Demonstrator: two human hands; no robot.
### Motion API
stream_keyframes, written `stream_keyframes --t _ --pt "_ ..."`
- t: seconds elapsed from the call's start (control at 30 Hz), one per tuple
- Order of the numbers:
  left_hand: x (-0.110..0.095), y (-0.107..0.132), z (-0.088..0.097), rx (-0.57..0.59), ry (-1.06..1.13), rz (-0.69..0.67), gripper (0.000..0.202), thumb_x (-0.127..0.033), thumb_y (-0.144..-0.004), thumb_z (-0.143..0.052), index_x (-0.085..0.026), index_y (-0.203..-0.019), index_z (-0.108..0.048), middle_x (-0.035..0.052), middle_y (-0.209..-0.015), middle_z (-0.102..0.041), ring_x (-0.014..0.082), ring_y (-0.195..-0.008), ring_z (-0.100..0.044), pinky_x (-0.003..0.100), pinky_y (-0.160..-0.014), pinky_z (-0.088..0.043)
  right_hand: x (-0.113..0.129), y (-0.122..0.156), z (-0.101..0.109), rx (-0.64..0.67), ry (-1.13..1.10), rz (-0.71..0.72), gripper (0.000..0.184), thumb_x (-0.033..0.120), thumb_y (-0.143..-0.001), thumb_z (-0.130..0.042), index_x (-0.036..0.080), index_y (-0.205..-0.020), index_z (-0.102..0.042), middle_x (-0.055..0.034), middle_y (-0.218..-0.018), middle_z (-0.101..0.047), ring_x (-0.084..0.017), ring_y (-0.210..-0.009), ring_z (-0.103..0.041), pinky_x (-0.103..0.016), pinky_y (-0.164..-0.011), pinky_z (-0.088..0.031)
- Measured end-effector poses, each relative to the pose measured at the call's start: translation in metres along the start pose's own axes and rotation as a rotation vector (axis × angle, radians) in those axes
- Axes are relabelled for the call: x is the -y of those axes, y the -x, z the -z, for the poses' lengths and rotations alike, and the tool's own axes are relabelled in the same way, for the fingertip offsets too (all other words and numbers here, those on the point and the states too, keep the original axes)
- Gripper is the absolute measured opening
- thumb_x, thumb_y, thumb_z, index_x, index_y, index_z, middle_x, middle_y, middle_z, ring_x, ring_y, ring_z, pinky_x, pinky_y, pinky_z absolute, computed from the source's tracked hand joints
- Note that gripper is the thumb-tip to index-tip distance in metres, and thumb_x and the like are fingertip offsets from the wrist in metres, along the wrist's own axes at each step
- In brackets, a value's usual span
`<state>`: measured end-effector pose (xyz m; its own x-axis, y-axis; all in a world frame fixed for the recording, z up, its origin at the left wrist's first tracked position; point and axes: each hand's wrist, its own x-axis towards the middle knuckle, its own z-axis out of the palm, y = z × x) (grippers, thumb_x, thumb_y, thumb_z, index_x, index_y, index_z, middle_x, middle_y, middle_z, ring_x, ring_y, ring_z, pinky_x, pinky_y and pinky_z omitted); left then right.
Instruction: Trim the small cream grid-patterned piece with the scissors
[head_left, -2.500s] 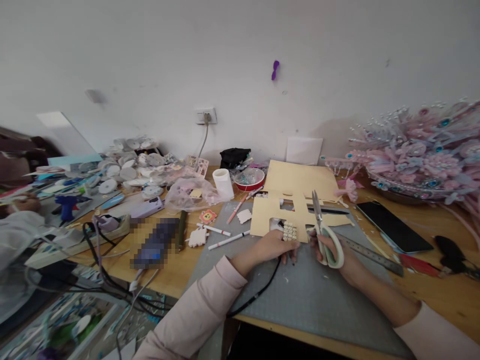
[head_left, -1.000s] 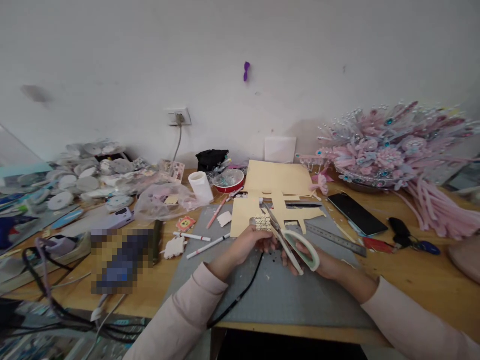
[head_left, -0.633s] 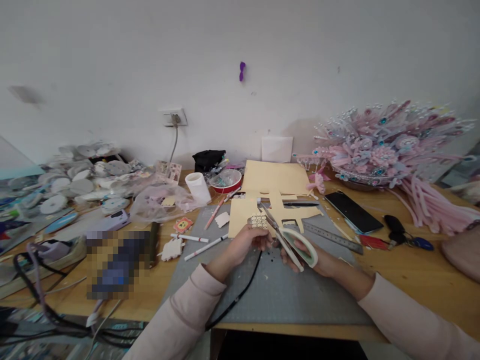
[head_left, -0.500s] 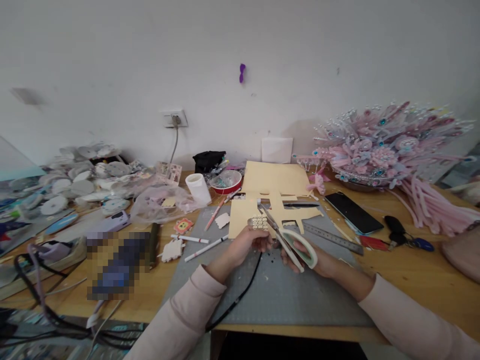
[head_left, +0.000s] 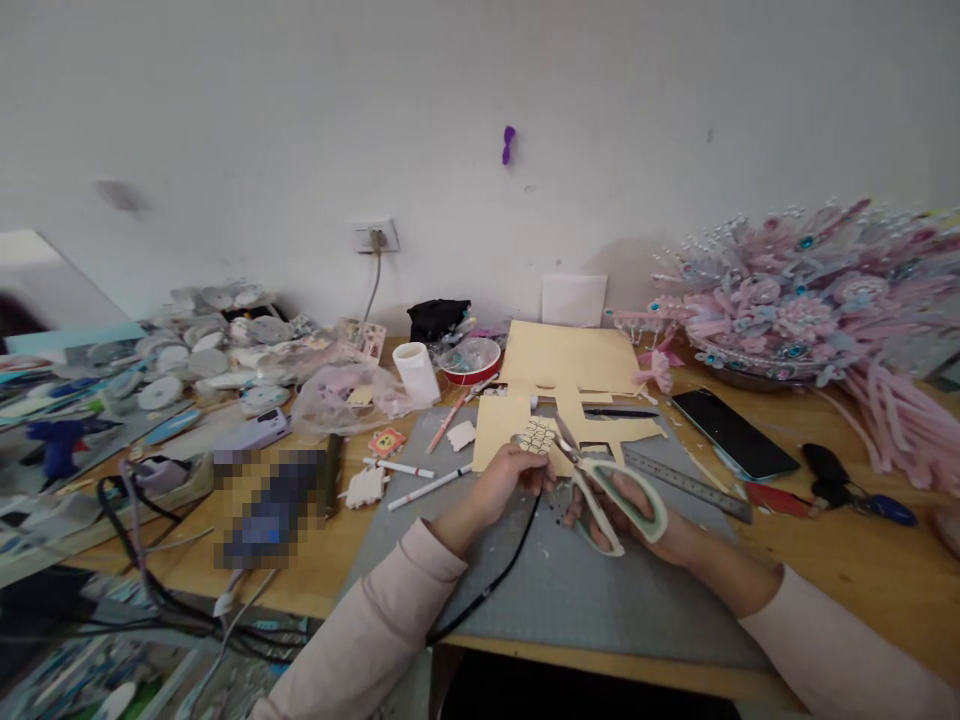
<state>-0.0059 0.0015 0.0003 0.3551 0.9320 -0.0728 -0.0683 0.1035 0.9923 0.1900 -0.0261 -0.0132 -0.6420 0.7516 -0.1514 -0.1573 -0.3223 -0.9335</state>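
Note:
Between the fingers of my left hand (head_left: 513, 474) is a small cream card piece (head_left: 538, 436) with a dark brick-like line pattern. My right hand (head_left: 634, 515) has its fingers through the pale green and white handles of a pair of scissors (head_left: 583, 462). The scissor blades are spread and sit at the right edge of the patterned card. Beneath both hands lies a grey cutting mat (head_left: 600, 610) with tiny scraps on it. Just beyond them are cream card sheets (head_left: 570, 355) with pieces cut out.
A steel ruler (head_left: 690, 483) and a phone (head_left: 735, 433) lie to the right, with keys (head_left: 885, 508) farther out. A pink flower arrangement (head_left: 795, 300) stands at the back right. Markers (head_left: 429, 488), a paper roll (head_left: 417, 373) and a red bowl (head_left: 474, 374) are on the left. A black cord (head_left: 495, 580) crosses the mat.
The scissors have opened wider, their handles moving apart. The patterned card is tilted differently in my left hand. The whole view has shifted, so things sit farther right.

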Motion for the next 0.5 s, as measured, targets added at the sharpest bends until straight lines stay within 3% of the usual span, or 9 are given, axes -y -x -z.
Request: stream_keyframes --t 0.07,0.17,0.27,0.37,0.5 --pt "0.001 0.0 0.0 -0.066 -0.04 -0.031 0.028 -0.035 -0.066 -0.051 -0.014 -0.05 -0.059 0.0016 -0.046 -0.053 0.0104 -0.045 -0.043 0.025 -0.049 -0.032 0.004 0.002 -0.005 0.012 -0.04 0.014 0.058 0.073 -0.068 -0.053 0.018 -0.087 -0.059 -0.0076 -0.083 -0.067 -0.016 -0.059 -0.059 -0.028 -0.054 -0.043" --pt "0.003 0.002 -0.003 -0.075 -0.142 -0.04 0.026 -0.035 -0.065 -0.052 -0.014 -0.051 -0.059 0.0002 -0.046 -0.053 0.0102 -0.046 -0.044 0.024 -0.05 -0.033 0.007 -0.001 -0.015 -0.214 -0.014 0.083 0.043 0.056 -0.066 -0.069 0.02 -0.085 -0.056 -0.0022 -0.076 -0.064 -0.014 -0.06 -0.056 -0.026 -0.056 -0.042" --pt "0.003 0.007 -0.007 0.127 -0.226 -0.007 0.022 -0.033 -0.065 -0.057 -0.014 -0.054 -0.061 -0.0006 -0.048 -0.054 0.0099 -0.046 -0.045 0.023 -0.05 -0.035 0.005 -0.007 -0.019 -0.421 -0.013 0.182 0.043 0.043 -0.057 -0.079 0.02 -0.083 -0.053 0.0021 -0.07 -0.06 -0.014 -0.064 -0.056 -0.027 -0.062 -0.045" --pt "0.003 0.011 -0.01 0.308 -0.343 -0.036 0.025 -0.034 -0.071 -0.057 -0.014 -0.056 -0.062 -0.0005 -0.051 -0.056 0.0093 -0.05 -0.046 0.021 -0.053 -0.036 0.0 -0.011 -0.017 -0.499 -0.011 0.214 0.048 0.038 -0.053 -0.082 0.021 -0.086 -0.052 0.0029 -0.072 -0.06 -0.014 -0.067 -0.056 -0.027 -0.063 -0.045" --pt "0.003 0.011 -0.009 0.362 -0.412 -0.078 0.032 -0.04 -0.076 -0.055 -0.014 -0.059 -0.062 0.0009 -0.055 -0.058 0.0101 -0.054 -0.048 0.021 -0.056 -0.037 -0.003 -0.01 -0.012 -0.503 0.027 0.198 0.047 0.038 -0.055 -0.081 0.021 -0.088 -0.052 0.0032 -0.071 -0.059 -0.014 -0.064 -0.055 -0.026 -0.058 -0.043"
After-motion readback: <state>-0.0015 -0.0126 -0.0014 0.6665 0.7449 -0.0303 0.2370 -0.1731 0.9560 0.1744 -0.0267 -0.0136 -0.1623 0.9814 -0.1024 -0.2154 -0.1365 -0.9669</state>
